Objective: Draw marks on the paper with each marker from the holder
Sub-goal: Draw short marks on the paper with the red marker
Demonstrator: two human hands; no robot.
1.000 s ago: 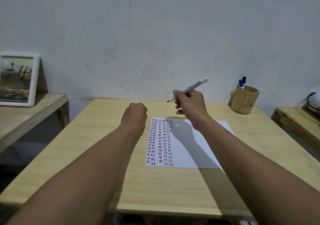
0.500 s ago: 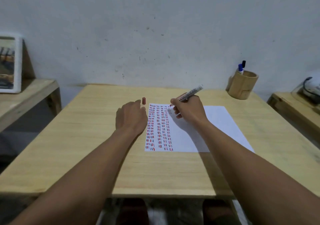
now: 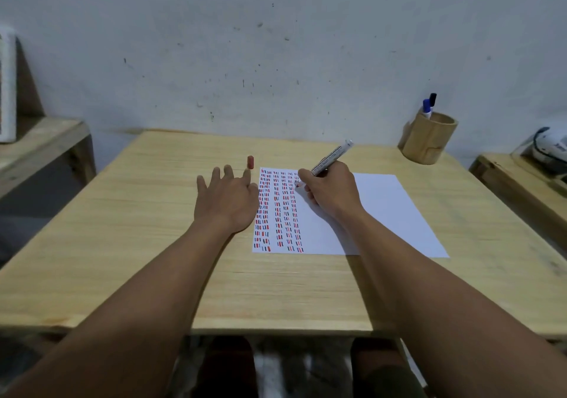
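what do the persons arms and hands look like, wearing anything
Both arms are bare from the bottom edge of the picture to the fingers: no sleeves, gloves, watch, rings or bracelets show on the left hand or the right hand. Forearms are slim and unmarked, with no visible tattoos or bandages.

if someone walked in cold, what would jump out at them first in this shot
Probably the white paper in the middle of the wooden table, its left part filled with columns of short red and dark dashes. Next, the right hand pressing a red marker tip to the sheet's top, the left hand flat beside it near a small red cap. At the far right corner a wooden holder keeps two more markers.
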